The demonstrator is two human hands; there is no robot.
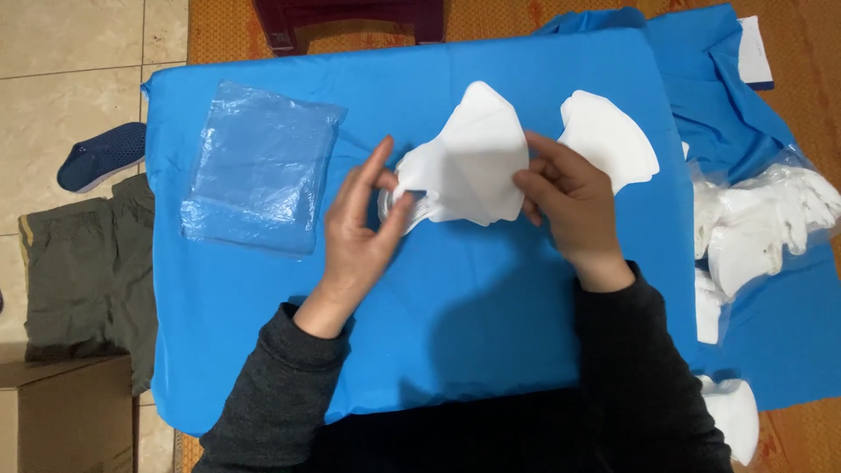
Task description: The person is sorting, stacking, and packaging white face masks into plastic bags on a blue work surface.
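I see a white mask (pixel 469 158) held just above the blue cloth (pixel 438 315), a little above the centre of the frame. It is folded flat, with a pointed top and a curved lower edge, and its thin ear loop trails off the left corner as a pale ring. My left hand (pixel 363 223) pinches that left corner: thumb and forefinger meet on the loop end, while the other fingers stand up straight and spread, so the hand is half open apart from the pinch. My right hand (pixel 569 206) grips the mask's right edge, thumb on top and fingers curled behind it, closed on the material. A second mask (pixel 609 140) of the same shape lies flat on the cloth just right of the held one, partly behind my right fingers. In the upper left of the cloth sits a stack of clear plastic bags (pixel 258 166), flat and glossy; I cannot tell whether anything is inside them. At the right edge of the frame an open clear bag (pixel 762 223) holds a heap of more white masks, with a few spilling towards the lower right. Left of the cloth, on the tiled floor, I see a dark blue shoe (pixel 101 156), an olive garment (pixel 83 271) and the corner of a cardboard box (pixel 66 412) at lower left.
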